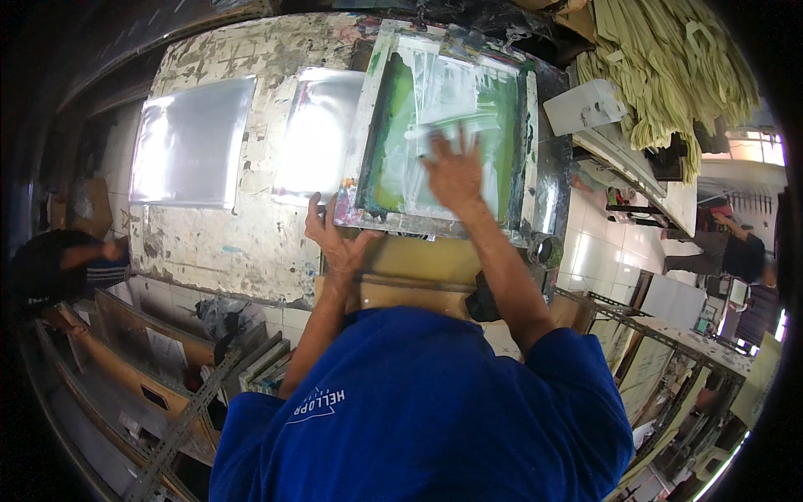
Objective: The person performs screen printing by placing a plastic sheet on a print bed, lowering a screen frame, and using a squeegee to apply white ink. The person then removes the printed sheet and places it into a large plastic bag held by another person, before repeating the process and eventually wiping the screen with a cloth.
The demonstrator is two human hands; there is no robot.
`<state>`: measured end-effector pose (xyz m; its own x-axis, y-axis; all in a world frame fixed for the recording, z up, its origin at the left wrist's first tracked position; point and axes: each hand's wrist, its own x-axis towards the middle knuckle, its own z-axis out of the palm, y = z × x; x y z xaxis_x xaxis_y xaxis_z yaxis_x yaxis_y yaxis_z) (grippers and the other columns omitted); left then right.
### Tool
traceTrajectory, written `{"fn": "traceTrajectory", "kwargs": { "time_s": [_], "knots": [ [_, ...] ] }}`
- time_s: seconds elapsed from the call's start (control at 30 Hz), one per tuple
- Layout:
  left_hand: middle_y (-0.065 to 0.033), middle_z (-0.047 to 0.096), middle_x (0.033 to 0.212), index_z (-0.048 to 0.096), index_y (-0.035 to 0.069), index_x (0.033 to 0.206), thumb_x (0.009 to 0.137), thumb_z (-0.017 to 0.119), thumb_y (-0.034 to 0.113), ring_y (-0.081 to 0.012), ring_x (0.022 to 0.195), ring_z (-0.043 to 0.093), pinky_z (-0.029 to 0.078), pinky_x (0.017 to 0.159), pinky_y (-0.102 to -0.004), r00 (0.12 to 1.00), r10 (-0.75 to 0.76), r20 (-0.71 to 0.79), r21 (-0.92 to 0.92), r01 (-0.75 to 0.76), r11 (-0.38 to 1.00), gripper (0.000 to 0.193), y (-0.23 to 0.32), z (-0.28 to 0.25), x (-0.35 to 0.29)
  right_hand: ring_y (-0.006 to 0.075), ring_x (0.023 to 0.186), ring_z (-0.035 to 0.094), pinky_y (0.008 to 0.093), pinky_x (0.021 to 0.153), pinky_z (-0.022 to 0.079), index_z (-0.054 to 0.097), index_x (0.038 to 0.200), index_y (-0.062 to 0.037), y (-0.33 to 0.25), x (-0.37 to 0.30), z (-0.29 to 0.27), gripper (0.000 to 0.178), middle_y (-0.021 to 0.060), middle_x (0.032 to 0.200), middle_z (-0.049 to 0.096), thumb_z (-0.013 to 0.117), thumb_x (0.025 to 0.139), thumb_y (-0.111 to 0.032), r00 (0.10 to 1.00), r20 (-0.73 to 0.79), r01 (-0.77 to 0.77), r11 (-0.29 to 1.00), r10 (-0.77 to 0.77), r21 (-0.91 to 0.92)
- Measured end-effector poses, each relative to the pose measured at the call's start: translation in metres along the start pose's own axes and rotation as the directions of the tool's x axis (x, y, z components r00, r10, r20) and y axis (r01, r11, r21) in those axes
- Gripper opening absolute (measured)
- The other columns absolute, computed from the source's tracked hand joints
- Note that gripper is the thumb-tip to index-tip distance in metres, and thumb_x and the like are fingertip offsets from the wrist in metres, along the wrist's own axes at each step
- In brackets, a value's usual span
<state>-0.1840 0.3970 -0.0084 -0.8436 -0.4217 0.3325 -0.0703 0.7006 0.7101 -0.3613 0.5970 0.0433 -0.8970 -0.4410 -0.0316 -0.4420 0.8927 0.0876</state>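
A screen printing frame [355, 138] lies on the worktable, its green mesh [499, 180] streaked with white ink or paste [443, 96]. My right hand [456, 174] is over the middle of the mesh with its fingers spread. One fingertip is blurred, and nothing shows in this hand. At the frame's near left corner, my left hand [339, 247] has its fingers by the left side and its thumb along the near edge, closed around the corner. Beside the frame lies a shiny clear sheet [316, 138], partly hidden under it; a similar silvery sheet [194, 142] lies farther left.
The worktable [226, 259] has a stained, peeling surface. A pile of yellowish fabric pieces [669, 75] and a white container [585, 107] sit at the right. Racks of boards [150, 356] stand near left. One person [54, 268] is at far left, others [736, 251] at far right.
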Motion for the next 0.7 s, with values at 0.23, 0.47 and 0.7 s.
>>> {"fn": "traceTrajectory", "kwargs": {
  "time_s": [0.23, 0.47, 0.7],
  "knots": [
    [-0.0236, 0.032, 0.148, 0.049, 0.007, 0.139, 0.057, 0.079, 0.072, -0.0404, 0.132, 0.031, 0.024, 0.106, -0.0548, 1.000, 0.003, -0.014, 0.010, -0.003, 1.000, 0.109, 0.007, 0.002, 0.005, 0.0463, 0.147, 0.018, 0.0654, 0.117, 0.009, 0.047, 0.144, -0.0080, 0.012, -0.013, -0.006, 0.057, 0.0042, 0.154, 0.042, 0.038, 0.102, -0.045, 0.998, 0.039, -0.048, 0.995, 0.045, 0.086],
    [-0.0229, 0.034, 0.147, 0.052, 0.006, 0.136, 0.057, 0.078, 0.073, -0.0402, 0.130, 0.033, 0.023, 0.106, -0.0546, 0.999, 0.008, -0.044, -0.022, -0.009, 1.000, 0.106, 0.006, 0.000, 0.003, 0.0427, 0.147, 0.020, 0.0653, 0.117, 0.003, 0.050, 0.144, -0.0142, 0.035, -0.053, -0.010, 0.057, 0.0045, 0.155, 0.041, 0.039, 0.101, -0.050, 0.991, 0.046, -0.127, 0.992, 0.126, 0.027],
    [-0.0228, 0.035, 0.146, 0.053, 0.006, 0.135, 0.057, 0.077, 0.074, -0.0399, 0.127, 0.036, 0.023, 0.105, -0.0544, 0.999, -0.002, -0.048, -0.009, 0.001, 1.000, 0.107, 0.002, 0.001, 0.003, 0.0420, 0.149, 0.014, 0.0681, 0.116, 0.004, 0.043, 0.148, -0.0124, -0.036, -0.054, -0.033, 0.063, 0.0035, 0.156, 0.039, 0.029, 0.103, -0.054, 0.954, 0.210, 0.156, 0.951, -0.215, 0.266]
  ]
}}
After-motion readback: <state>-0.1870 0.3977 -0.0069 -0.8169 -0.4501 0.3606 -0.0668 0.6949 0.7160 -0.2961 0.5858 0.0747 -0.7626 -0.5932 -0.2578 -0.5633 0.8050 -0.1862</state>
